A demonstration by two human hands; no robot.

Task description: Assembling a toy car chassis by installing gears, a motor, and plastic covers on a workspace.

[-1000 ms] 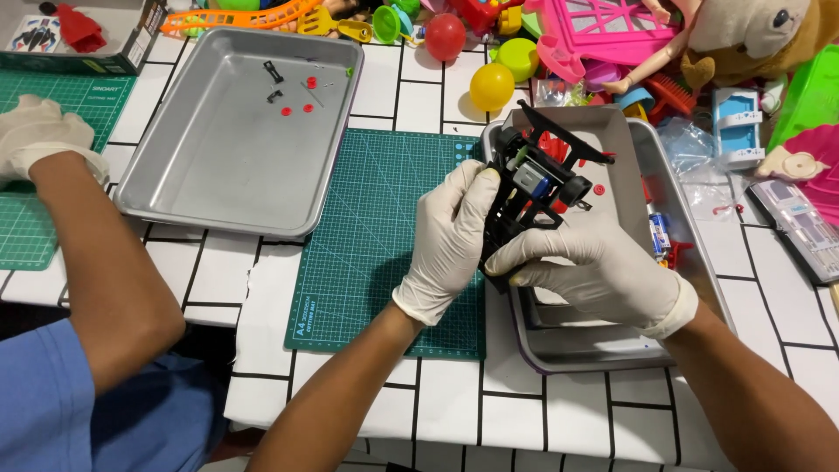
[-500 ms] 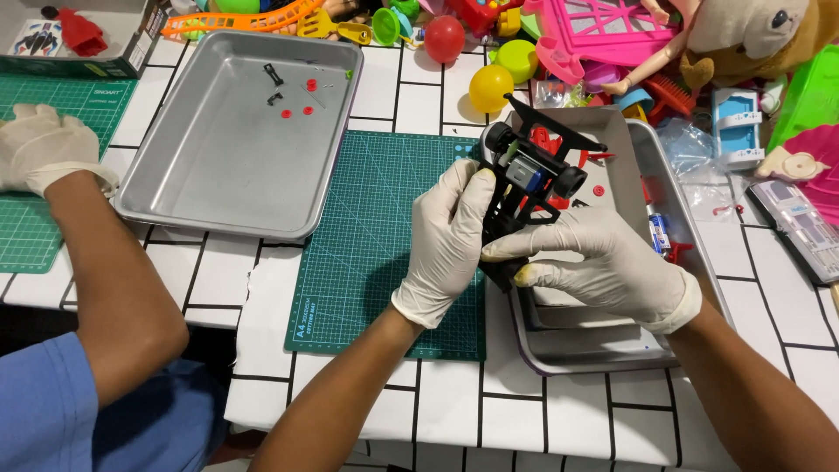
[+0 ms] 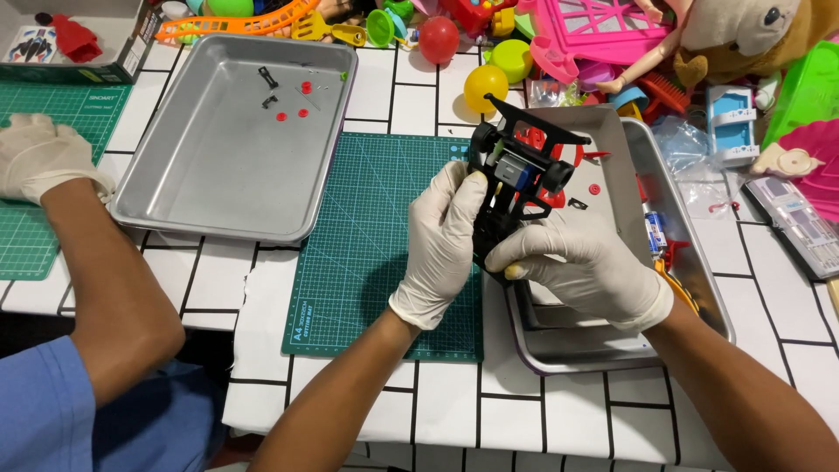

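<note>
Hands, two [image 3: 444, 240] [image 3: 587, 267], gripping one toy car chassis [image 3: 517, 188]

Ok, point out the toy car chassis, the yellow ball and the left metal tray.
toy car chassis [image 3: 516, 188], head view, black frame near motor
yellow ball [image 3: 486, 86], head view, centre
left metal tray [image 3: 210, 175], head view, bare floor

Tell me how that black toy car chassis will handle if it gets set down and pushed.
The black toy car chassis, held between the left hand and right hand, looks like a thin open plastic frame, so probably light and stiff. Its black wheels suggest it would roll when pushed. The slim bars sticking out at the top look apt to snap if squeezed.
</note>
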